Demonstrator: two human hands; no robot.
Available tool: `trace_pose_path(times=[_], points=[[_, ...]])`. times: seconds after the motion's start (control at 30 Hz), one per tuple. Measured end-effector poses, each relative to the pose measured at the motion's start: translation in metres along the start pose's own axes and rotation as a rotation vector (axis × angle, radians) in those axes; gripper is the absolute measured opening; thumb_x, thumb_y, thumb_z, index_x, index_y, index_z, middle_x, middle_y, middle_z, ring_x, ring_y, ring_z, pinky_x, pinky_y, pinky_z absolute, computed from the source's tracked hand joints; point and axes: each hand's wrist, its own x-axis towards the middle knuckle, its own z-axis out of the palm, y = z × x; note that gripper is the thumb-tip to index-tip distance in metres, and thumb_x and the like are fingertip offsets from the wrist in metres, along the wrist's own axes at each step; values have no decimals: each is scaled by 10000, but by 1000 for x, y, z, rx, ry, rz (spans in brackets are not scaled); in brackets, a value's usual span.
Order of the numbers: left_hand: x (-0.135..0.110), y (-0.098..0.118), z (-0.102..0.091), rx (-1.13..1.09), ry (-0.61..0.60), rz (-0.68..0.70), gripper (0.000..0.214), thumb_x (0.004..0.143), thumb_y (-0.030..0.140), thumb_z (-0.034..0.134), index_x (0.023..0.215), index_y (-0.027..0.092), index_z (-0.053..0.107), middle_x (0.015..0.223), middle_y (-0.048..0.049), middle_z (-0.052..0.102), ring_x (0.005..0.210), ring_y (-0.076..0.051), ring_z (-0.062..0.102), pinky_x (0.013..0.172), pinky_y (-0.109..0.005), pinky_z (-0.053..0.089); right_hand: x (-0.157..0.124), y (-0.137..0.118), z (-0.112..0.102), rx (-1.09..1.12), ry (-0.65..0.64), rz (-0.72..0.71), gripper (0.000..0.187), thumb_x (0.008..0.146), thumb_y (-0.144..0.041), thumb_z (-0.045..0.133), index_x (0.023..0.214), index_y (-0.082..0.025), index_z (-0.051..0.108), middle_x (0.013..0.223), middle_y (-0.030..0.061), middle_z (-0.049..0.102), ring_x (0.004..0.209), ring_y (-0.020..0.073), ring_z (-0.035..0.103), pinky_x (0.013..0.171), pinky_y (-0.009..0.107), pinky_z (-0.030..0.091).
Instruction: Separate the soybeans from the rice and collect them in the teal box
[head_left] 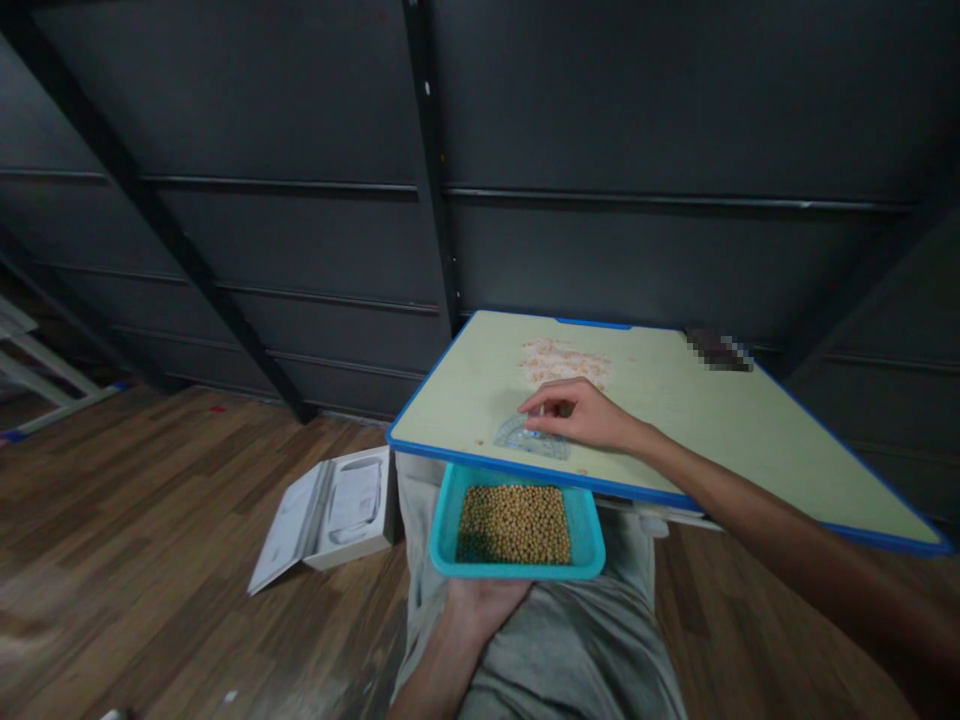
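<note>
My right hand (583, 414) rests on the pale green table (720, 420), its fingers pressed down on a clear plastic protractor (525, 436) lying near the table's front edge. My left hand (480, 606) holds a turquoise tray (442, 530) from underneath, just below that edge, over my lap. The tray is filled with yellowish beans (514, 524). A patch of scattered pale grains (564, 362) lies on the table just beyond my right hand. A single bean sits on the table left of the protractor.
The table has a blue rim and slopes toward the right. An open white box (330, 512) lies on the wooden floor to the left. A dark panelled wall with a slanted beam stands behind. White frame parts show at far left.
</note>
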Motion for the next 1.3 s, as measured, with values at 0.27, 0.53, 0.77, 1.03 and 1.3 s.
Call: trace_pose_path(times=[0.27, 0.53, 0.77, 1.03, 1.3], points=[[0, -3, 7, 0, -41, 42, 374, 1029, 355, 466, 1285, 298, 733, 1264, -34, 799, 1254, -270, 691, 1244, -515, 351, 9, -1, 3, -187, 88, -96, 164, 945, -310, 724, 1051, -215, 806, 878, 39, 751, 724, 143, 630, 697, 291, 497], [-1, 7, -13, -12, 14, 177, 450, 1033, 407, 397, 1428, 375, 611, 1361, -46, 753, 1208, -290, 714, 1173, -573, 435, 61, 2, 18, -301, 75, -139, 175, 971, -216, 687, 1102, -201, 802, 1017, 67, 779, 811, 159, 659, 788, 308, 487], [-3, 9, -12, -129, 229, 161, 481, 1026, 355, 345, 1433, 381, 600, 1406, -66, 724, 1227, -322, 700, 1098, -648, 494, 75, -10, 23, -106, -206, -152, 185, 967, -239, 693, 1100, -179, 806, 1054, 79, 789, 918, 175, 691, 822, 303, 507], [-8, -4, 17, -40, 66, 102, 416, 1006, 248, 472, 1369, 286, 671, 1323, -57, 773, 1215, -279, 710, 1188, -526, 437, 28, -11, -13, -147, -143, -51, 178, 958, -310, 702, 1076, -238, 814, 1042, 65, 794, 941, 208, 691, 862, 367, 521], [-6, -15, 28, 43, 14, 12, 385, 1040, 301, 450, 1323, 231, 701, 1090, -51, 847, 1219, -253, 707, 1228, -500, 391, -19, 21, -71, -241, 149, 43, 250, 946, -419, 703, 1056, -232, 825, 1064, 103, 798, 944, 251, 709, 781, 389, 529]])
